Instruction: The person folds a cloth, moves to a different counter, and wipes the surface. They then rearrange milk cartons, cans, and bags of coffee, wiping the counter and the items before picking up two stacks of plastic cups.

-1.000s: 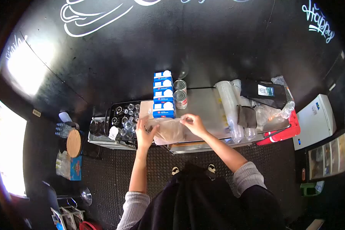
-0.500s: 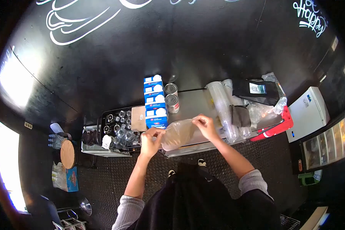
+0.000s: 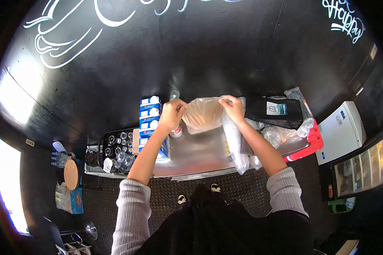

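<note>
Where both hands pinch it, a clear bag of brown contents.

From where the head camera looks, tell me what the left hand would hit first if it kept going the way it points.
The left hand points away from the body, gripping the clear plastic bag. Straight on, past the steel counter, it would likely meet the black wall first, though depth is unclear.

Clear, crinkled plastic bag above a smooth, glossy metal counter.

Clear bag (brownish contents), blue-and-white cartons, red crate, black pouch
</note>
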A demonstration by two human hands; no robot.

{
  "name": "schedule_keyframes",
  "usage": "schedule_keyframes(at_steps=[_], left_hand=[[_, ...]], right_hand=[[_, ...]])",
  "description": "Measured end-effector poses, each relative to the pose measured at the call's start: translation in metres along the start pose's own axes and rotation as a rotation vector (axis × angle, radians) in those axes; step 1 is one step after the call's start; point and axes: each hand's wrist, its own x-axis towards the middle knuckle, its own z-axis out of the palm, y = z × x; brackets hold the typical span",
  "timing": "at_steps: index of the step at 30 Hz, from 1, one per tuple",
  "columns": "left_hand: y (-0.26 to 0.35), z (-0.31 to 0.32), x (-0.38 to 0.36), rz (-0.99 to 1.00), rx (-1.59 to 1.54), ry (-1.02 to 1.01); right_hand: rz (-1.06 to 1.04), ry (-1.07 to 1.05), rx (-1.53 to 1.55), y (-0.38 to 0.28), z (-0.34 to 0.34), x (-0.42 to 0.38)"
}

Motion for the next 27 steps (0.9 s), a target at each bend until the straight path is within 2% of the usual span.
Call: schedule_keyframes(at_steps=[1, 3, 5, 10, 13, 16, 20, 24, 27], left_hand=[[-0.008, 0.004, 0.012, 0.047, 0.036, -0.013], [-0.020, 0.009, 0.029, -0.005, 0.125, -0.067], [-0.034, 0.014, 0.042, -0.047, 0.194, -0.055], [-0.071, 0.022, 0.058, -0.148, 0.301, 0.001], [-0.080, 0.027, 0.056, -0.227, 0.376, -0.042], [-0.100, 0.030, 0.048, -0.084, 0.360, 0.051], [-0.096, 0.030, 0.047, -0.163, 0.312, 0.099], [-0.102, 0.032, 0.045, -0.151, 0.321, 0.127], [-0.099, 0.032, 0.047, -0.145, 0.352, 0.118]], right_hand=[[-0.029, 0.011, -0.018, 0.007, 0.003, 0.008], [-0.031, 0.054, -0.030, 0.018, 0.012, 0.019], [0.047, 0.046, -0.205, 0.024, 0.019, 0.029], [0.114, 0.123, -0.167, 0.057, 0.044, 0.048], [0.114, 0.114, -0.199, 0.080, 0.049, 0.053], [0.061, 0.100, -0.150, 0.094, 0.053, 0.057], [0.151, 0.086, -0.168, 0.074, 0.054, 0.061], [0.163, 0.122, -0.099, 0.088, 0.058, 0.062], [0.192, 0.031, -0.075, 0.092, 0.052, 0.059]])
